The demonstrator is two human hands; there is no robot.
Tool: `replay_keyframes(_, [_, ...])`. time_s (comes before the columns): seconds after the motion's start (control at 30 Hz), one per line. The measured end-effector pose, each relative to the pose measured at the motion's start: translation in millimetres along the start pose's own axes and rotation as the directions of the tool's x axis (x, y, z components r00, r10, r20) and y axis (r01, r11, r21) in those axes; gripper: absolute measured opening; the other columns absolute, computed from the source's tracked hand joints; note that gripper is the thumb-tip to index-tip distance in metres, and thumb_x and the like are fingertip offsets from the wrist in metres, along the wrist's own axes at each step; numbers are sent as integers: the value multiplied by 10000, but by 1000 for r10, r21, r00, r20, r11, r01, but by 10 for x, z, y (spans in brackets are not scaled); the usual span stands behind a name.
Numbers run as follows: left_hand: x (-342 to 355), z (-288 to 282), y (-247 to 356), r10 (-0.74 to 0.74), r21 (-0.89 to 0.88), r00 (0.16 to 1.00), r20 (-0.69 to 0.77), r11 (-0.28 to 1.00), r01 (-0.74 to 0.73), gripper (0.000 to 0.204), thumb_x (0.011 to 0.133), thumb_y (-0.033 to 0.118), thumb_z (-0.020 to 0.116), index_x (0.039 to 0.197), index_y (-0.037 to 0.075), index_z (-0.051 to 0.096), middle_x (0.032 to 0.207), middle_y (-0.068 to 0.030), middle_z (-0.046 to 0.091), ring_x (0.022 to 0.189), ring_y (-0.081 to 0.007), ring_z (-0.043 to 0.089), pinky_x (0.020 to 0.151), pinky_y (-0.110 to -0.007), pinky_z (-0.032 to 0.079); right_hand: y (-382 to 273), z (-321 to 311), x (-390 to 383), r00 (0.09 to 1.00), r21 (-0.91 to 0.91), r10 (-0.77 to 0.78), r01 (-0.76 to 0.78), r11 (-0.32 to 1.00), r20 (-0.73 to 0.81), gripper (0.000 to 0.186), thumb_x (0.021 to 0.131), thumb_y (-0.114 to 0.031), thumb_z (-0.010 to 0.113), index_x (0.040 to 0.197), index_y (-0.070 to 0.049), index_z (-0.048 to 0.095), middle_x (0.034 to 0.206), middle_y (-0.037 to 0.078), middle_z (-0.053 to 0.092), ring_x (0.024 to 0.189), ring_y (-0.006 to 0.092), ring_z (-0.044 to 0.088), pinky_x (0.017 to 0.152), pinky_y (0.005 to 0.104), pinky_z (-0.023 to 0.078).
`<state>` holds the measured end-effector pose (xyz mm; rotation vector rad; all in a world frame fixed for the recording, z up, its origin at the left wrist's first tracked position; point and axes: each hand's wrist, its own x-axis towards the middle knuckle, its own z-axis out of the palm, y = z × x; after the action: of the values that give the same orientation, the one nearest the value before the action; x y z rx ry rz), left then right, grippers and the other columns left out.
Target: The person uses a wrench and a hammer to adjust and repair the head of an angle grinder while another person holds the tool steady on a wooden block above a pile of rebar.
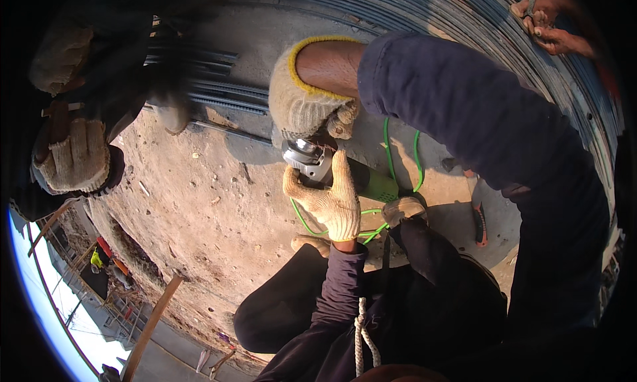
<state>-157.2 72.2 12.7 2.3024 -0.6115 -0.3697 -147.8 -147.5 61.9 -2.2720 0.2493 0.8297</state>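
Head view: left grip (334, 201) clasps a green grinder (378, 186); right grip (306, 100) curls at its silver end (312, 159), hold unclear.

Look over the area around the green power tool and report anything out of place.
The green cord lies in loose loops around the power tool, close to a shoe, which looks untidy. A red-and-black handle lies loose at right. No spill is visible.
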Motion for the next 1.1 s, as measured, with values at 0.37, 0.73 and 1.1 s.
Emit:
replay_keyframes(0.37, [2,-25,35,43,65,999,9,997,-44,806,826,325,857,1347,-41,361,1263,-186,449,1162,-268,517,995,-391,460,-241,263,-186,992,82,29,-18,996,-125,274,900,-235,666,1089,-54,748,1041,130,751,814,254,718,705,387,583])
replay_keyframes(0.73, [4,-14,-14,17,-32,1000,16,999,-17,787,814,288,845,1343,-36,361,1250,-197,455,1166,-292,509,1025,-395,431,-53,135,-614,990,843,140,-87,531,13,262,999,-194,559,936,14,705,594,37,560,457,124,507,440,310,447])
replay_keyframes(1.1, [-7,-74,-132,146,30,987,60,989,-148,839,796,267,839,1423,-37,373,1309,-197,442,1232,-332,481,1064,-425,397,-108,311,-722,997,711,69,-17,703,-45,366,908,-349,685,973,5,747,745,167,689,611,255,650,569,404,516])
